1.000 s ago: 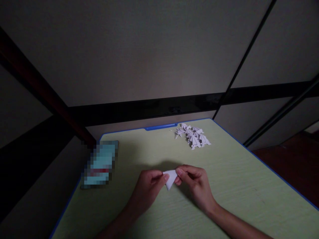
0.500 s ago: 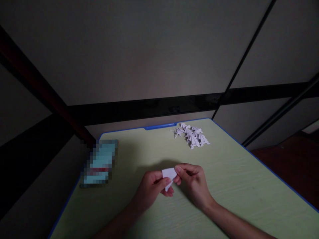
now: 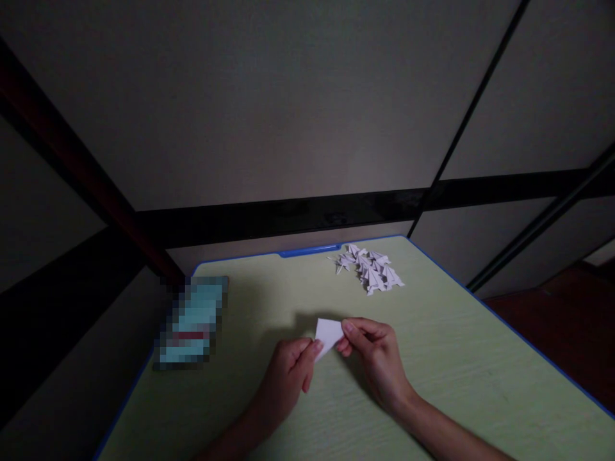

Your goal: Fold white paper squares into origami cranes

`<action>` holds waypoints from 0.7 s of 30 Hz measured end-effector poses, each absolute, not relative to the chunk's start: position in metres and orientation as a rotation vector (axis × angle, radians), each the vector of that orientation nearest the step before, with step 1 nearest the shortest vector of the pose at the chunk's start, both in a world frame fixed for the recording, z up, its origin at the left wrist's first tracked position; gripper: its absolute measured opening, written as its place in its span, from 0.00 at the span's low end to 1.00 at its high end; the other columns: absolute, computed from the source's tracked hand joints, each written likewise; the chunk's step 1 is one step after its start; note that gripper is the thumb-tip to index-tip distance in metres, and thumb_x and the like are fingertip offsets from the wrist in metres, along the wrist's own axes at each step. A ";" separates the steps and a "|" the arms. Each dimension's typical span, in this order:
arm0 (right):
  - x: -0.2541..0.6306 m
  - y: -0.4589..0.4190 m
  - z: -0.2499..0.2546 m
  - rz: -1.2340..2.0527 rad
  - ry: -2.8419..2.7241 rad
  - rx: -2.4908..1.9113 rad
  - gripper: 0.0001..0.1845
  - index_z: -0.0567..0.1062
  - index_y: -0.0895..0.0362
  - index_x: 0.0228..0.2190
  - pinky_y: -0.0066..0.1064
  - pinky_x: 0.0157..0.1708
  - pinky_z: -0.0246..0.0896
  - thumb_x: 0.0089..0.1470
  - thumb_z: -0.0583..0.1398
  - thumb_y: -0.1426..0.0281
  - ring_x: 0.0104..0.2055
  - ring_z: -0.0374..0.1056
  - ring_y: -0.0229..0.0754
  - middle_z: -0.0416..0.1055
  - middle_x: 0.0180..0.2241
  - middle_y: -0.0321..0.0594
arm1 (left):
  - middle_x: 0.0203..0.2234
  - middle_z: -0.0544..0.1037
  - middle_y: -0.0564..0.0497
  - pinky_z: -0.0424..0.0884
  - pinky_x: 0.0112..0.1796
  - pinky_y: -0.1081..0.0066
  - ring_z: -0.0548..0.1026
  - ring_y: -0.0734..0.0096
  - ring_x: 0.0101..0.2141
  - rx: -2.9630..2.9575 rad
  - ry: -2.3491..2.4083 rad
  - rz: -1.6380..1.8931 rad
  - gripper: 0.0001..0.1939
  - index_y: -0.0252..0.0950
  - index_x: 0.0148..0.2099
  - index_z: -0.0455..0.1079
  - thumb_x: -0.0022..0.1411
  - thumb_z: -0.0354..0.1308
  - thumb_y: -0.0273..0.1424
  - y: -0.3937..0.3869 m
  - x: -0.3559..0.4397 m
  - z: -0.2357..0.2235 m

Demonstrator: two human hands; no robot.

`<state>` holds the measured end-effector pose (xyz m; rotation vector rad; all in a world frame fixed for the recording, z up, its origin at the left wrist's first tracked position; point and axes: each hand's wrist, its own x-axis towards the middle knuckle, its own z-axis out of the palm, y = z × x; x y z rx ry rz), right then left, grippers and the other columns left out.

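Note:
A small white folded paper piece (image 3: 328,334) hangs just above the pale green table (image 3: 456,365) near its middle. My left hand (image 3: 288,374) pinches the paper's lower left corner between thumb and fingers. My right hand (image 3: 375,358) pinches its right edge with thumb and forefinger, the other fingers curled. Both hands meet at the paper. A pile of several folded white paper pieces (image 3: 369,269) lies at the far right of the table, well beyond my hands.
A blurred teal rectangular object (image 3: 191,320) lies at the table's left edge. The table has a blue rim with a blue handle (image 3: 310,250) at its far edge. Beyond are dark-framed wall panels; a reddish floor lies to the right.
The paper piece has been turned and now shows a flatter, wider face. My left fingers have shifted lower on it. The view has tilted slightly.

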<state>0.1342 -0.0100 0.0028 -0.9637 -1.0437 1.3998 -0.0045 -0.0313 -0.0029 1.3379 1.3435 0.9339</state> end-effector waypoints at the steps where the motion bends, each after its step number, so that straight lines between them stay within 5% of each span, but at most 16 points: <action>1: 0.134 -0.010 0.003 1.410 -1.037 -0.953 0.10 0.73 0.61 0.16 0.24 0.18 0.55 0.41 0.61 0.67 0.16 0.60 0.33 0.67 0.13 0.35 | 0.05 0.52 0.60 0.49 0.15 0.77 0.52 0.81 0.10 1.328 1.310 0.948 0.24 0.37 0.13 0.51 0.51 0.44 0.47 -0.031 -0.006 -0.004; 5: 0.134 -0.010 0.006 1.460 -1.064 -0.927 0.12 0.72 0.62 0.14 0.22 0.16 0.51 0.42 0.61 0.68 0.14 0.57 0.30 0.65 0.12 0.34 | 0.08 0.58 0.56 0.52 0.16 0.76 0.56 0.79 0.12 1.316 1.175 0.966 0.27 0.36 0.13 0.54 0.54 0.35 0.49 -0.028 -0.012 0.000; 7: 0.133 -0.012 0.008 1.493 -1.123 -0.918 0.13 0.70 0.62 0.13 0.21 0.15 0.49 0.42 0.60 0.68 0.14 0.55 0.29 0.64 0.11 0.33 | 0.12 0.60 0.57 0.52 0.17 0.77 0.57 0.79 0.14 1.371 1.184 0.956 0.22 0.35 0.18 0.57 0.55 0.40 0.44 -0.027 -0.013 0.006; 15: 0.131 -0.014 0.006 1.690 -1.129 -0.916 0.14 0.70 0.63 0.13 0.19 0.11 0.46 0.40 0.61 0.66 0.11 0.54 0.27 0.65 0.11 0.34 | 0.11 0.52 0.59 0.50 0.18 0.76 0.53 0.79 0.15 1.680 1.321 0.971 0.18 0.36 0.15 0.50 0.57 0.41 0.32 -0.031 -0.016 0.015; 21: 0.134 -0.012 0.008 1.748 -1.027 -0.916 0.15 0.67 0.62 0.13 0.18 0.10 0.43 0.39 0.61 0.65 0.10 0.53 0.26 0.64 0.11 0.33 | 0.27 0.67 0.50 0.61 0.28 0.75 0.66 0.73 0.28 1.903 1.200 1.132 0.08 0.33 0.36 0.63 0.53 0.46 0.27 -0.034 -0.023 0.030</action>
